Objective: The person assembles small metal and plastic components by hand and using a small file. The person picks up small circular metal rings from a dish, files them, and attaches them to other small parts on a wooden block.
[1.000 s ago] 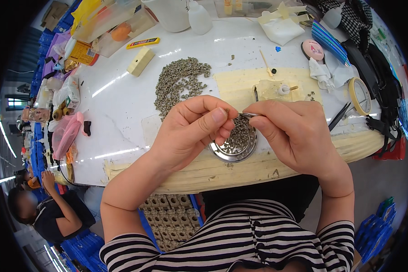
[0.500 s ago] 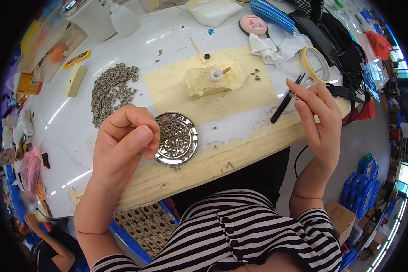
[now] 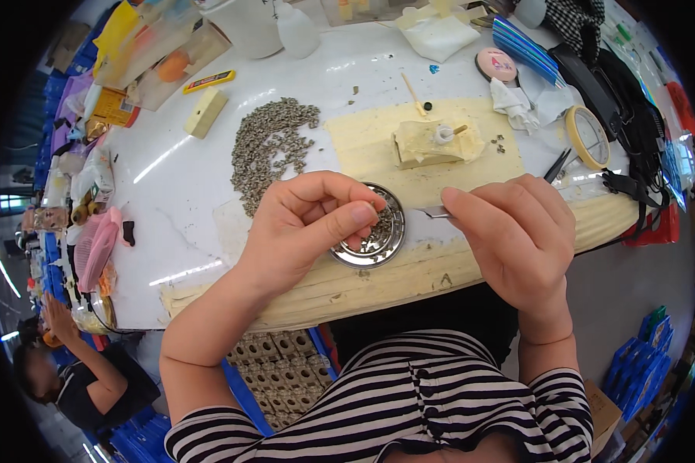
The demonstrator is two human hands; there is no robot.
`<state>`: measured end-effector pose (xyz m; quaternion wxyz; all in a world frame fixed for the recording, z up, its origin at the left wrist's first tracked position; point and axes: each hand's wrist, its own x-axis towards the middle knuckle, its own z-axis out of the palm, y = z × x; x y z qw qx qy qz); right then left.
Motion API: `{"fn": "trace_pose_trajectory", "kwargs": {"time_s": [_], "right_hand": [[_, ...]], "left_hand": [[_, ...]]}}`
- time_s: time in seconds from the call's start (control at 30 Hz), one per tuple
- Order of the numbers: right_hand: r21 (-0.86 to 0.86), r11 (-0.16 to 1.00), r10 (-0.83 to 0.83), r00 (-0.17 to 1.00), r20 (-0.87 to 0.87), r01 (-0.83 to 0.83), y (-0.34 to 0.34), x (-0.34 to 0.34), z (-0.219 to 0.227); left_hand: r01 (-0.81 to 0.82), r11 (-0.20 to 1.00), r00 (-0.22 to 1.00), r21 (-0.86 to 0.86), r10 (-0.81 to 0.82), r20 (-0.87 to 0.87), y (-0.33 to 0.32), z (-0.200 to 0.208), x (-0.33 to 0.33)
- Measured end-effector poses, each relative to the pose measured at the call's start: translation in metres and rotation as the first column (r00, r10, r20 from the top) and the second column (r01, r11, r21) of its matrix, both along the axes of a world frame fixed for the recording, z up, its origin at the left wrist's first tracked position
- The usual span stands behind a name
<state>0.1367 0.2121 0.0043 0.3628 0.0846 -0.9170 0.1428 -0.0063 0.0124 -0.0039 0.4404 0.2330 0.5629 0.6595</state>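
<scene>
My left hand point(image 3: 305, 224) is closed in a pinch above the near-left side of a round, shiny metal dish point(image 3: 399, 241). Whatever its fingertips hold is too small to make out. Inside the dish lie small grey metal parts point(image 3: 378, 231), partly covered by that hand. To the right, my right hand point(image 3: 513, 239) is closed around a thin, pointed metal tool point(image 3: 435, 214), whose tip points left toward the dish. Most of this tool is hidden in the fingers. A heap of similar small metal parts point(image 3: 266, 147) spreads on the white table beyond my left hand.
A tape-wrapped block point(image 3: 432, 150) with a small white pot stands on the taped mat point(image 3: 363, 127). Dark tweezers point(image 3: 557, 165) and a tape roll point(image 3: 587, 137) lie at right. A blue crate point(image 3: 247, 393) of blocky parts sits below the table edge. Another person point(image 3: 93, 378) is at lower left.
My right hand has come left with the pointed tool, from beside the dark tweezers to near the dish. The left hand keeps its pinch, now over the dish. The whole view has shifted.
</scene>
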Motion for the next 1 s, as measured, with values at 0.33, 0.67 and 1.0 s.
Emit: {"fn": "trace_pose_trajectory", "kwargs": {"time_s": [0.33, 0.67, 1.0], "right_hand": [[0.107, 0.993, 0.045, 0.999, -0.006, -0.044, -0.014, -0.016, 0.002], [0.155, 0.987, 0.039, 0.998, -0.047, -0.031, -0.016, -0.017, 0.005], [0.122, 0.992, 0.032, 0.999, -0.013, -0.030, -0.017, -0.018, 0.001]], "left_hand": [[0.029, 0.998, 0.998, 0.048, -0.031, 0.057, -0.006, 0.001, -0.001], [0.021, 0.999, 0.998, 0.024, -0.023, 0.057, -0.005, 0.002, -0.001], [-0.034, 0.994, 0.989, 0.108, 0.050, -0.141, -0.005, 0.000, 0.003]]}}
